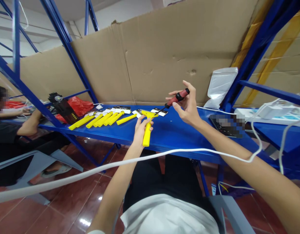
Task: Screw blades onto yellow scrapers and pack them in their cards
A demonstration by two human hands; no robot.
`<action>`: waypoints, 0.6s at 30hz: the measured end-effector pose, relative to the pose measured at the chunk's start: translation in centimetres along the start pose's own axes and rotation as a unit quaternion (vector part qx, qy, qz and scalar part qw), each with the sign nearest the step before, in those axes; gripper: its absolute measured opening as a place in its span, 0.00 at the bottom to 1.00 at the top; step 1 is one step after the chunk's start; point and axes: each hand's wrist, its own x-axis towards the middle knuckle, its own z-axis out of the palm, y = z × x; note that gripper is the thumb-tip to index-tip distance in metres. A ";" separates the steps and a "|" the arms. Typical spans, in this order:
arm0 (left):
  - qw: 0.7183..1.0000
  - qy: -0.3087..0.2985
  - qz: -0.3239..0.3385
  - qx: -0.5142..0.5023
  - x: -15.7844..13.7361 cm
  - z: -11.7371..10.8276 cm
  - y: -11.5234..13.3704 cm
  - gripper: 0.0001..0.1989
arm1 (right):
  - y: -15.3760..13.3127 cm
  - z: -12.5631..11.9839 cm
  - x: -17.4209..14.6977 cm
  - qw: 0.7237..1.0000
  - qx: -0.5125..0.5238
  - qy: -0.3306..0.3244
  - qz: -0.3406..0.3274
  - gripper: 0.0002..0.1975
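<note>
My left hand (139, 132) is wrapped round the yellow handle of a T-shaped scraper (147, 137), its wide head pointing away from me above the bench. In my right hand (190, 110) is a screwdriver (173, 100) with a red and black handle, lying between thumb and fingers, several of them raised. The dark shaft slants down to the left, its tip at the scraper's head; whether it touches a screw is too small to tell. Left of my left hand, several more yellow-handled scrapers (98, 121) lie in a row, black-and-white pieces at their far ends.
A blue bench (179, 133) backs onto a cardboard wall (164, 55). A phone (225, 126), a power strip (274, 117) and a white pouch (220, 86) are on the right. A white cable (164, 152) crosses before me. Leftward are a black bag (64, 109), red plastic (79, 105) and a seated person (8, 136).
</note>
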 end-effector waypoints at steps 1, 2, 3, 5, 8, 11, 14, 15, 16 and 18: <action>1.000 0.001 -0.001 -0.002 0.0 0.0 0.0 0.28 | 0.2 0.1 0.0 1.000 -0.002 -0.001 0.001 0.47; 1.000 0.001 -0.001 -0.003 0.0 0.0 0.0 0.28 | 0.4 0.1 0.0 1.000 -0.007 0.005 0.000 0.47; 1.000 0.000 -0.001 -0.003 0.0 0.0 0.0 0.28 | 0.7 0.0 0.0 1.000 -0.016 0.019 -0.004 0.47; 1.000 -0.003 0.001 0.001 0.0 -0.1 0.0 0.27 | 1.2 -0.1 0.0 0.997 -0.035 0.061 -0.017 0.46; 1.000 -0.006 0.002 0.006 0.0 -0.1 0.0 0.27 | 1.3 -0.3 0.1 0.993 -0.056 0.099 -0.019 0.43; 1.000 -0.004 0.001 0.009 0.0 0.0 0.0 0.28 | 0.4 -0.2 0.1 0.997 -0.026 0.067 -0.003 0.43; 1.000 -0.002 0.003 0.009 0.0 0.0 0.0 0.28 | -0.4 0.0 0.1 1.000 0.013 0.018 0.010 0.45; 1.000 -0.002 0.003 0.008 0.0 0.0 0.0 0.28 | -0.4 0.0 0.1 1.000 0.016 0.011 0.014 0.45; 1.000 -0.001 0.004 0.007 0.0 0.0 0.0 0.28 | -0.3 0.1 0.1 1.000 0.017 0.009 0.016 0.45; 1.000 0.001 0.006 0.006 0.0 0.0 0.0 0.28 | 0.2 0.1 0.1 1.000 0.012 0.019 0.017 0.46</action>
